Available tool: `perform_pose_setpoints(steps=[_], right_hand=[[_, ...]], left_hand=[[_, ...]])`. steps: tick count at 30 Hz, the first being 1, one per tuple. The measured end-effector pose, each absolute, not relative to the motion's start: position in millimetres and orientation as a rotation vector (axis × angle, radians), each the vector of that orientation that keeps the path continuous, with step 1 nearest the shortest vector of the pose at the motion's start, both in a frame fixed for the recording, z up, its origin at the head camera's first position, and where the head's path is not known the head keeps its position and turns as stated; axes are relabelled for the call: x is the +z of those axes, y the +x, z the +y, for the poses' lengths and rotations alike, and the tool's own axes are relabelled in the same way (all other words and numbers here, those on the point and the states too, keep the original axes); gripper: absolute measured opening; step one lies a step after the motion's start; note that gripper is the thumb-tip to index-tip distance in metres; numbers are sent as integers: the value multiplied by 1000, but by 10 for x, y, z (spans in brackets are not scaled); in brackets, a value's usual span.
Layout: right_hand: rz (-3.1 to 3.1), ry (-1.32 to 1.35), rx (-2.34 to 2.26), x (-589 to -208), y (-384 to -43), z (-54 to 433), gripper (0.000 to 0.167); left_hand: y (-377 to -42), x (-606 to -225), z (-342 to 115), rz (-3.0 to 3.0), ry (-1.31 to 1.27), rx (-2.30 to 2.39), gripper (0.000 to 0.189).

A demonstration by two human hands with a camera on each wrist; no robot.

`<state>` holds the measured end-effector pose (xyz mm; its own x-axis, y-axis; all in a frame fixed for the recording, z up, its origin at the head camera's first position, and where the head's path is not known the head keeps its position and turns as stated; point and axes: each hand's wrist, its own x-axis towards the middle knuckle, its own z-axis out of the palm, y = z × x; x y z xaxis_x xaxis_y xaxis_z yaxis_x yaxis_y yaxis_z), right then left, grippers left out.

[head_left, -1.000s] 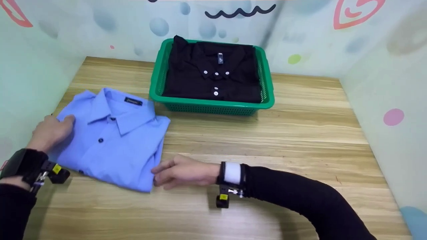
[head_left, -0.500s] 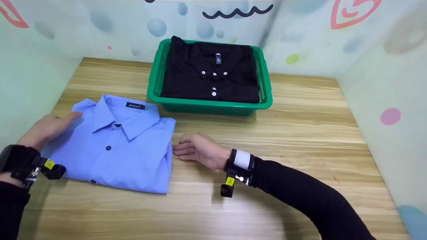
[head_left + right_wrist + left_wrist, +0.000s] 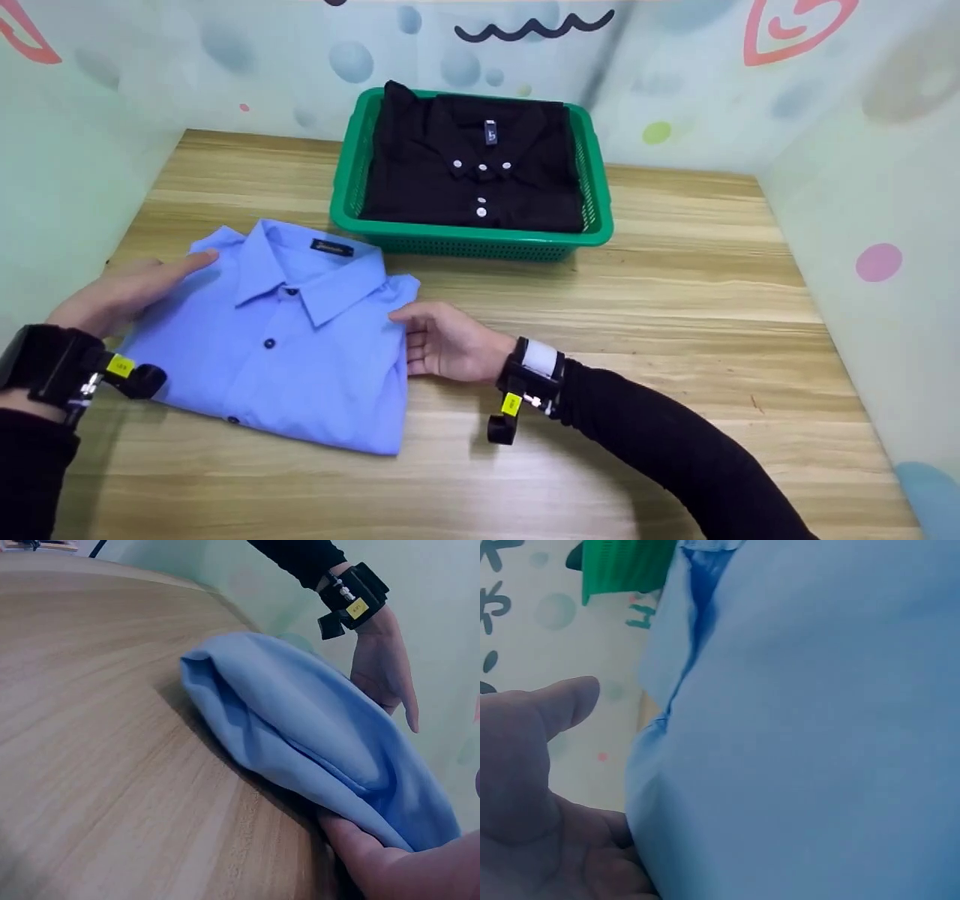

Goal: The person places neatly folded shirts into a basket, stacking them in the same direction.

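Observation:
A folded light-blue button-up shirt (image 3: 322, 382) lies on the table at the left, its collar towards the back. My left hand (image 3: 131, 291) is at the shirt's left side; in the left wrist view its thumb (image 3: 574, 703) stands apart from the cloth and its fingers meet the edge, partly hidden. At the opposite side, my right hand (image 3: 457, 343) has its fingers reaching under the shirt's edge, with the thumb above. The right wrist view shows a finger (image 3: 352, 840) beneath the folded cloth (image 3: 315, 720), which bulges up at that side.
Behind the shirt stands a green plastic basket (image 3: 480, 240) holding a folded black shirt (image 3: 420, 191) with white buttons. Patterned walls (image 3: 675, 82) border the wooden table (image 3: 675, 300) at the back and both sides.
The blue shirt has slid right and slightly towards me, the left hand moving along with it. My right hand went from its lower right corner up the right side, then in under the edge.

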<state>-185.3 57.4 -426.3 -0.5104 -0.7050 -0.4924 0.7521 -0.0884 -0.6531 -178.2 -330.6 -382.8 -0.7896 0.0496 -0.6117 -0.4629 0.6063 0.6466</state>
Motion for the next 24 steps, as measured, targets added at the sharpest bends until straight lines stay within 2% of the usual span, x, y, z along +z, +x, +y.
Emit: perform_pose_setpoints(steps=[6, 13, 18, 24], right_hand=[[1066, 86, -1809, -4278, -1854, 641, 8], [1077, 32, -1817, -4310, -1879, 815, 8], [1072, -15, -1792, -4344, -1927, 918, 11], [1097, -73, -1763, -4337, -1945, 962, 6]], left_hand=[[-1774, -3871, -3178, 2170, -242, 1250, 113], [-1750, -3963, -3148, 2084, -93, 1390, 95], [-1705, -4037, -3168, 2009, -85, 1525, 91], [-1651, -4148, -3130, 1954, -154, 1637, 92]])
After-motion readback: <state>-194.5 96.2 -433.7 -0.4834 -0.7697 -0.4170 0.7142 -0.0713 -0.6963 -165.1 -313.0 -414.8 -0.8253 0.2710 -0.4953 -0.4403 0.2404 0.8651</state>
